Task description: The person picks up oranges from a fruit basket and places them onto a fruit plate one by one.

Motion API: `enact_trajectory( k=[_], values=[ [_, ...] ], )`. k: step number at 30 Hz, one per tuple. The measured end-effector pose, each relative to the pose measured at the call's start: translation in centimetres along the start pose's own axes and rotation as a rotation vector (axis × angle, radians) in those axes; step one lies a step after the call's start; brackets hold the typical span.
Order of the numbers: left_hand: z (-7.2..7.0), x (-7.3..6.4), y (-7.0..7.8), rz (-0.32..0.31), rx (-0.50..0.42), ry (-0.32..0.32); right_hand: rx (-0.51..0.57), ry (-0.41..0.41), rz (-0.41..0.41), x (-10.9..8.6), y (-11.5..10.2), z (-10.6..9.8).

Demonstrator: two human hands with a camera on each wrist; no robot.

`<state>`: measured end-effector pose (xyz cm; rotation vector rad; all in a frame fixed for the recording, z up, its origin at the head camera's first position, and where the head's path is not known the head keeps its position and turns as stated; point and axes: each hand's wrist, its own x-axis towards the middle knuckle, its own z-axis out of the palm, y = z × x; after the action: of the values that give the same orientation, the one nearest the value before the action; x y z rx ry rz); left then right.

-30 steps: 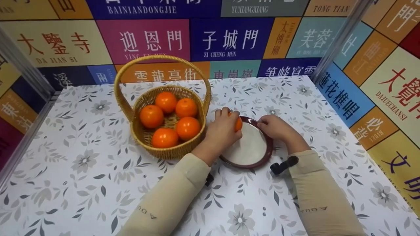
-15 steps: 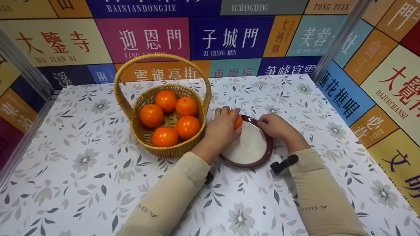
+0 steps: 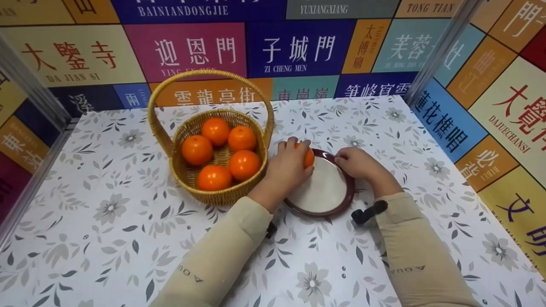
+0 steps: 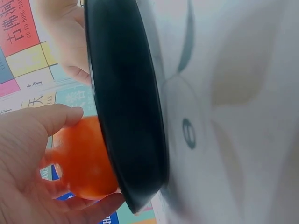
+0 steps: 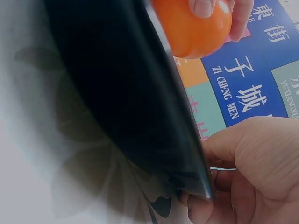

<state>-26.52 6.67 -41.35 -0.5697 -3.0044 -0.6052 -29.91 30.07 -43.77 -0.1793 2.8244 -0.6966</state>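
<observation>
My left hand (image 3: 288, 168) has its fingers curled over an orange (image 3: 308, 157) at the left part of a round plate. The plate (image 3: 350, 194) has a white inside and a dark red rim; its dark outer side (image 4: 128, 102) fills the middle of the left wrist view. Thumb and fingers wrap the orange (image 4: 86, 156) there, right at the plate's rim. My right hand (image 3: 358, 164) pinches the plate's right rim, thumb above and fingers below, as the right hand (image 5: 252, 172) shows in the right wrist view.
A wicker basket (image 3: 213, 198) with a tall arched handle stands left of the plate, close to my left hand. Several oranges (image 3: 214, 178) lie in it. A floral cloth (image 3: 313, 264) covers the table, and panels with printed lettering (image 3: 294, 51) wall in the back and sides.
Almost nothing differs. Both hands keep their places at the plate, with the left still holding the orange.
</observation>
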Motion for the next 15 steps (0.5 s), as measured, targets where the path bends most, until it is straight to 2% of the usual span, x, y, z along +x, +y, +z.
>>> enact_trajectory(
  k=[8, 15],
  values=[
    [-0.6, -0.2, -0.3, -0.001, -0.008, -0.001, -0.005, -0.007, 0.020, 0.1, -0.1, -0.1],
    [-1.7, -0.9, -0.2, 0.004, 0.044, -0.013, 0.010, -0.007, 0.009, 0.1, 0.0, -0.1]
  ],
)
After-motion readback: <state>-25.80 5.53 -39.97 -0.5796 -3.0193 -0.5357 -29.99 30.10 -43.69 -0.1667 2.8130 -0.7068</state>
